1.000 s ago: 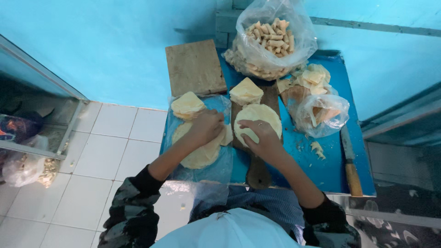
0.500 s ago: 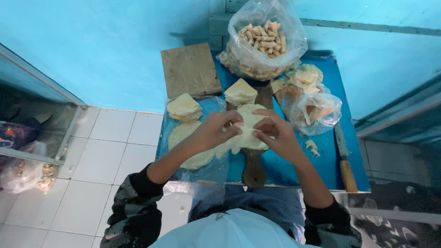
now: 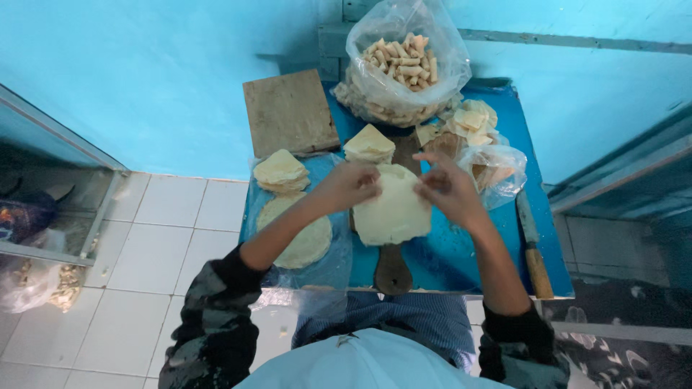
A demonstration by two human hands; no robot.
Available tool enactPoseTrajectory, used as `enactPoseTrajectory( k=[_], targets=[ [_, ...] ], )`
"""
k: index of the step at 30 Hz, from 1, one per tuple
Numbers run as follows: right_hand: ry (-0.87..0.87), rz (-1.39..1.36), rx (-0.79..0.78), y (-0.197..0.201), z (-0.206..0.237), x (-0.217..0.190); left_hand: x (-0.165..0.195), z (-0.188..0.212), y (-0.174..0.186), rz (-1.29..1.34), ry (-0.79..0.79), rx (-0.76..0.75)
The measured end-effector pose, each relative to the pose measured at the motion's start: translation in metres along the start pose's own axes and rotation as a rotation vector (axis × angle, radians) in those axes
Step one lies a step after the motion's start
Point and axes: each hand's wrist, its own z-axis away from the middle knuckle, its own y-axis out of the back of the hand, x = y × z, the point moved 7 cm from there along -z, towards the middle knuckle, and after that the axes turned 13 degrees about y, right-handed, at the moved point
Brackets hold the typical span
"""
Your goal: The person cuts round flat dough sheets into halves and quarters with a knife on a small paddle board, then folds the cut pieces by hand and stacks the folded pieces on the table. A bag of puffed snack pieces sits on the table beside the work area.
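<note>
Bench (image 3: 504, 259) space is pretty tight up here: it's a small blue top pushed against a turquoise wall, its left edge dropping straight off to white floor tiles (image 3: 173, 223) and its near edge right against the person's body. The far end is crowded by a big clear bag of rolled pastries (image 3: 404, 68) and a square wooden board (image 3: 288, 112) that hangs partly past the back-left corner. Only real free strip is on the right, where a knife with a wooden handle (image 3: 533, 248) lies along the edge. Both hands are up at the top of a round dough sheet (image 3: 393, 212), which sits on a dark wooden paddle board (image 3: 393, 270) near the middle of the bench. Left hand (image 3: 349, 184) pinches the sheet's upper left rim, right hand (image 3: 447, 189) pinches the upper right rim, fingers curled in, with a small gap between the two hands. Just beyond the hands sits a stack of folded triangle wrappers (image 3: 369, 144), and another stack (image 3: 281, 171) lies off to the left, above a flat round pile of sheets (image 3: 303, 241) under the left forearm. A smaller bag of scraps (image 3: 497, 169) is just beside the right hand.
</note>
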Motion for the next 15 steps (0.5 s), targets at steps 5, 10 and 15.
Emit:
enactPoseTrajectory(
  k=[5,10,15],
  targets=[
    [0.047,0.270,0.038,-0.001,-0.028,0.069,-0.042,-0.039,-0.011,-0.149,-0.057,0.163],
    [0.085,0.350,0.082,0.003,-0.029,0.083,-0.062,-0.043,-0.015,-0.084,0.097,0.148],
    [0.043,0.483,0.080,-0.003,-0.031,0.063,-0.056,-0.036,-0.014,-0.116,0.010,0.219]
  ],
)
